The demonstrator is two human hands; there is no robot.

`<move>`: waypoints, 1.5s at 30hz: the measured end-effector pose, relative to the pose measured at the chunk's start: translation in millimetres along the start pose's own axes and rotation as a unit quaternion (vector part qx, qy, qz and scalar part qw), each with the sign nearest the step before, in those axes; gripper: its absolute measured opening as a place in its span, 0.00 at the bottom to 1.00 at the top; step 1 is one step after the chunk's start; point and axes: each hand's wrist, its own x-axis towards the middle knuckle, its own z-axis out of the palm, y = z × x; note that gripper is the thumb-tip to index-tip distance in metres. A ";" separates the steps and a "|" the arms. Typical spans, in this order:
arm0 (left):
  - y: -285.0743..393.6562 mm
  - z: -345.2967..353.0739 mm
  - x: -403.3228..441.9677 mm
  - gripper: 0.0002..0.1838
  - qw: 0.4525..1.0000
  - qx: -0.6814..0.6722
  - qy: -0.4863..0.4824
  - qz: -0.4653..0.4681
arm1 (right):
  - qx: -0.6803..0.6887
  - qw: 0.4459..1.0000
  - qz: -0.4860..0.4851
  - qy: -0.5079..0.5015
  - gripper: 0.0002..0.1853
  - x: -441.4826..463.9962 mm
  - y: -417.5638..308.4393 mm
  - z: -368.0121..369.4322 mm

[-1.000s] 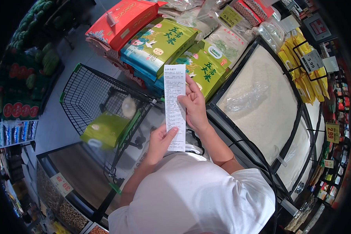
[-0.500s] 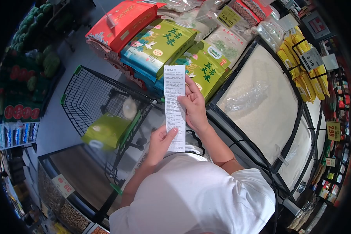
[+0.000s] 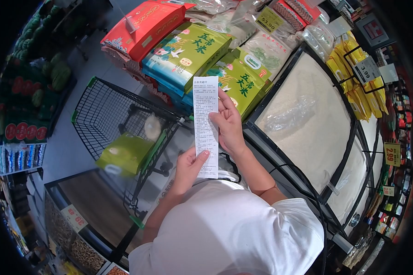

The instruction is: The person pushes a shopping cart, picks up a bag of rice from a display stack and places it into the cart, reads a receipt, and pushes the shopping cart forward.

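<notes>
A long white printed receipt (image 3: 206,128) is held upright in front of my body. My left hand (image 3: 190,167) pinches its lower part, thumb on the printed face. Higher up, my right hand (image 3: 228,123) grips the right edge, with the thumb in front and the fingers behind the paper. To the left stands a shopping cart (image 3: 106,98) of dark wire with green trim. Inside it lie a green bag (image 3: 125,155) and a pale round item (image 3: 152,127) that I cannot make out.
Ahead are stacked green rice bags (image 3: 188,55) and a red bag (image 3: 144,27). A framed bin (image 3: 303,123) of pale grain with a clear plastic bag stands right. Yellow packets (image 3: 353,78) hang beyond it. Another bin (image 3: 85,201) lies at the lower left.
</notes>
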 end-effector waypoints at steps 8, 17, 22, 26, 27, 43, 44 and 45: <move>0.5 1.3 0.5 0.14 1.000 0.006 0.001 -0.004 | -0.009 1.000 0.001 0.006 0.37 0.2 -0.5 -2.4; 1.2 2.2 1.2 0.14 1.000 0.006 -0.003 -0.002 | -0.005 1.000 -0.002 0.005 0.37 0.6 -0.8 -3.9; 1.0 2.3 1.5 0.14 1.000 0.005 -0.008 -0.003 | -0.003 1.000 -0.011 0.004 0.36 0.8 -1.5 -4.0; 1.5 3.4 1.7 0.14 1.000 0.010 -0.008 -0.002 | -0.001 1.000 -0.009 0.005 0.36 0.4 -3.4 -3.3; 1.8 3.7 1.7 0.14 1.000 0.011 -0.008 -0.002 | -0.002 1.000 -0.009 0.005 0.36 0.3 -3.3 -3.5; 0.5 3.7 0.9 0.14 1.000 0.021 -0.007 -0.002 | 0.000 1.000 -0.009 0.002 0.36 0.0 -4.7 -2.5; 0.4 4.0 0.9 0.14 1.000 0.020 -0.006 -0.002 | 0.000 1.000 -0.010 0.002 0.36 0.1 -4.5 -2.4; 0.4 4.2 0.9 0.14 1.000 0.018 -0.005 -0.003 | 0.001 1.000 -0.012 0.002 0.36 0.2 -4.2 -2.4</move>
